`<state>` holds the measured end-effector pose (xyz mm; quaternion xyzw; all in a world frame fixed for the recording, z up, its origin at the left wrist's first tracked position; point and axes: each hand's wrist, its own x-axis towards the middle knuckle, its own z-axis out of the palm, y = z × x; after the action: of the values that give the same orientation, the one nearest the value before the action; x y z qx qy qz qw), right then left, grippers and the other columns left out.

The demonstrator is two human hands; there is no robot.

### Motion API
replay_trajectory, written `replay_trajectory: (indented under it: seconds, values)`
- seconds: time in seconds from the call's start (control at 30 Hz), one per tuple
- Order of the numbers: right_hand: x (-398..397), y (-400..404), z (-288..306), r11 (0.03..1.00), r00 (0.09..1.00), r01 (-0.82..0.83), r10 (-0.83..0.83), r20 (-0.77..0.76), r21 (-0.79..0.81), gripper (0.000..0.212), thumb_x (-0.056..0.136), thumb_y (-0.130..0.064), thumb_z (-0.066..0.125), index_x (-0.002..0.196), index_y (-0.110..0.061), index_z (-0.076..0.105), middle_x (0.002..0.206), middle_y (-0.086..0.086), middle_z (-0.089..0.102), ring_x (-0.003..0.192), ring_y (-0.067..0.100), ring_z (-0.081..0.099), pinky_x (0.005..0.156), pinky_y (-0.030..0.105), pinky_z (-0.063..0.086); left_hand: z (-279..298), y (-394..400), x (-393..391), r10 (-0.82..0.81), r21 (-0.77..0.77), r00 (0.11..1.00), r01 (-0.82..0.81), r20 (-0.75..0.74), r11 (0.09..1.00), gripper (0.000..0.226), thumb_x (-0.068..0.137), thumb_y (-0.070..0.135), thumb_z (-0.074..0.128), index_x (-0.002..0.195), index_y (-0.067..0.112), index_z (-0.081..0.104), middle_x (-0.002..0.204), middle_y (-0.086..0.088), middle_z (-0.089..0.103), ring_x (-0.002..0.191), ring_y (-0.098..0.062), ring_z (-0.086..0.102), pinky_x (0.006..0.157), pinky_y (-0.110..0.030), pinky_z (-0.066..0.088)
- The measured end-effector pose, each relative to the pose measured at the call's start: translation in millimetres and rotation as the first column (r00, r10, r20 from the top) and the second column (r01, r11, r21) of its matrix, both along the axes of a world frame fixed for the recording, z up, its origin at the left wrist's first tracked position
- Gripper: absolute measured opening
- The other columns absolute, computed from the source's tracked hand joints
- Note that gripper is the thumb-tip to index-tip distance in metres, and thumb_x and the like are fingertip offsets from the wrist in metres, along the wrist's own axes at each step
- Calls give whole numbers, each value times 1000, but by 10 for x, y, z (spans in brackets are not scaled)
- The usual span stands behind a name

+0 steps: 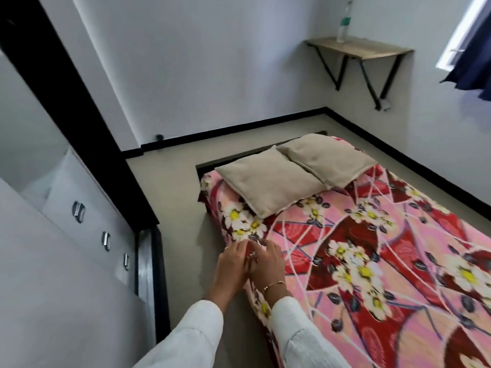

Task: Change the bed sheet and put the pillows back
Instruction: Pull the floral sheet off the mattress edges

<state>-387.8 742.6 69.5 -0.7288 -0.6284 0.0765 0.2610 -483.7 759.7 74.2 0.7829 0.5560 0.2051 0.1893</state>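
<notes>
A low bed carries a pink and red floral sheet (372,248) spread over the mattress. Two beige pillows lie side by side at its far end, the left pillow (268,181) and the right pillow (326,158). My left hand (233,264) and my right hand (267,261) are close together on the sheet at the bed's left edge, fingers laid down on the fabric. Whether they pinch the cloth is blurred. White sleeves cover both forearms.
A white wardrobe (66,261) with metal handles stands at the left, close to the bed. Grey floor (172,208) runs between them. A wall shelf (361,49) holding a bottle (344,22) hangs at the far right, beside a dark blue curtain (473,54).
</notes>
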Motion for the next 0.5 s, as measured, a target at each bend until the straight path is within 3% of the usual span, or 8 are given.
replay_trajectory:
  seconds: [0.1, 0.3, 0.4, 0.5]
  values:
    - [-278, 478, -37, 1000, 998, 0, -1, -68, -15, 23, 71, -13, 66, 94, -16, 72, 91, 14, 66, 86, 37, 63, 63, 45, 53, -49, 436, -253, 47, -36, 999, -46, 14, 998, 79, 76, 46, 11, 126, 3, 53, 122, -15, 59, 112, -31, 54, 93, -39, 45]
    - [-631, 1637, -222, 994, 994, -105, 105, 12, -34, 35, 51, -16, 66, 86, -18, 73, 82, 14, 68, 72, 34, 67, 51, 43, 54, -209, 1471, -591, 145, -96, 985, -136, 92, 986, 79, 70, 42, 11, 127, 5, 51, 120, -14, 58, 110, -30, 54, 92, -37, 42]
    - [-739, 2393, -379, 985, 984, -166, 168, 53, -49, 37, 46, -18, 63, 81, -17, 74, 74, 9, 67, 64, 28, 66, 48, 33, 53, -334, 2157, -713, 193, -141, 976, -178, 104, 974, 62, 81, 32, 21, 128, 5, 51, 121, -14, 58, 111, -29, 53, 94, -34, 40]
    - [-842, 3166, -524, 971, 968, -236, 239, 72, -44, 45, 42, -13, 77, 87, -17, 73, 76, 8, 65, 67, 28, 66, 46, 32, 51, -506, 2879, -834, 235, -163, 966, -216, 109, 963, 46, 89, 18, 34, 131, 4, 48, 124, -14, 56, 113, -29, 52, 95, -33, 39]
